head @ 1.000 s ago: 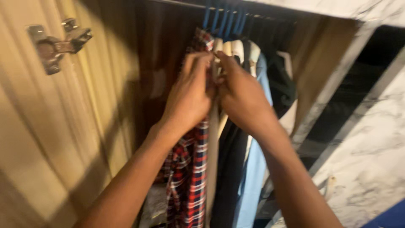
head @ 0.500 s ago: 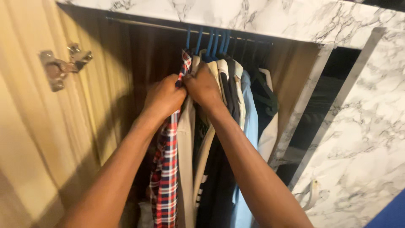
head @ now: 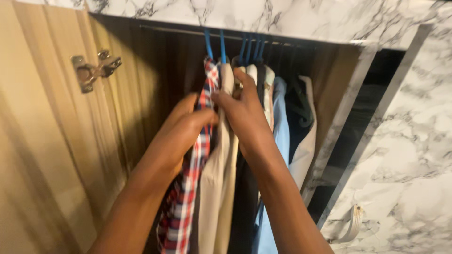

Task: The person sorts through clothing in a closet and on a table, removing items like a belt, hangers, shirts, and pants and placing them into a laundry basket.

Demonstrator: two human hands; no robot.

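Inside an open wardrobe, several garments hang on blue hangers (head: 208, 44) from a metal rail (head: 179, 32). My left hand (head: 181, 129) grips the red, white and blue plaid shirt (head: 188, 188) at the left end of the row. My right hand (head: 242, 115) has its fingers closed on the beige garment (head: 216, 188) beside it, up near the shoulders. To their right hang a dark garment, a light blue shirt (head: 281, 131) and a white one (head: 308, 141).
The open wooden wardrobe door (head: 42, 155) with a metal hinge (head: 92, 70) stands at the left. A marble-patterned panel (head: 263, 16) runs above the rail, and a marble-patterned door (head: 405, 155) with a handle (head: 351, 226) is at the right.
Both hands have slid down a little from the hanger tops onto the garments' shoulders. The view has pulled lower and the plaid shirt is parted from the beige one.
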